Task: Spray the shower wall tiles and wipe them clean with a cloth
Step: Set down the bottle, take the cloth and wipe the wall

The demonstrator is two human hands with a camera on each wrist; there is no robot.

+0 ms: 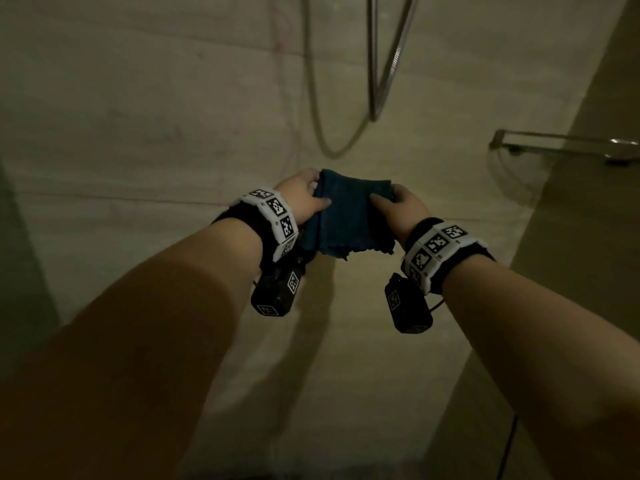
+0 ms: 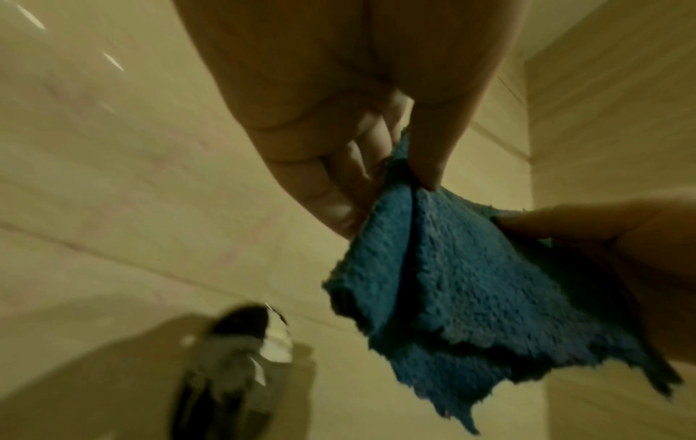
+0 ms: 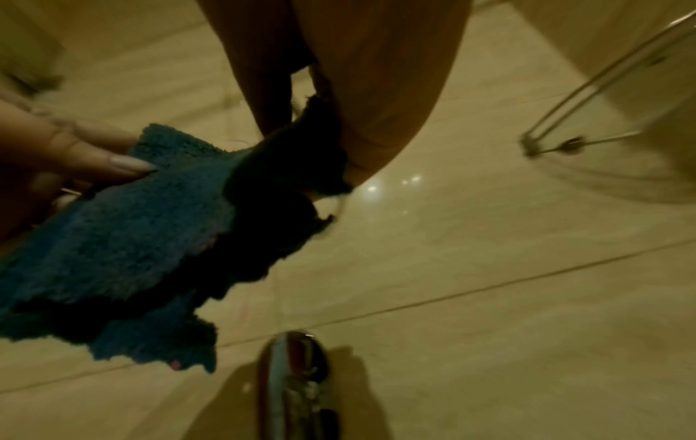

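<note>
A folded blue microfibre cloth (image 1: pixel 348 211) hangs between both hands in front of the beige tiled shower wall (image 1: pixel 138 116). My left hand (image 1: pixel 304 199) pinches its left edge, thumb on the near side. My right hand (image 1: pixel 398 207) pinches the right edge the same way. In the left wrist view the cloth (image 2: pixel 471 282) droops in layers below my left hand (image 2: pixel 406 166), with the right hand's thumb (image 2: pixel 565 220) at its side. In the right wrist view the cloth (image 3: pixel 124 238) spans from the left hand's fingers (image 3: pixel 94 157) to my right hand (image 3: pixel 324 119). No spray bottle is in view.
A metal shower hose (image 1: pixel 381 74) loops down the wall above the hands. A glass corner shelf (image 1: pixel 554 147) juts out at the right, by the side wall. A chrome fitting (image 3: pixel 297 387) sticks out of the wall below the hands.
</note>
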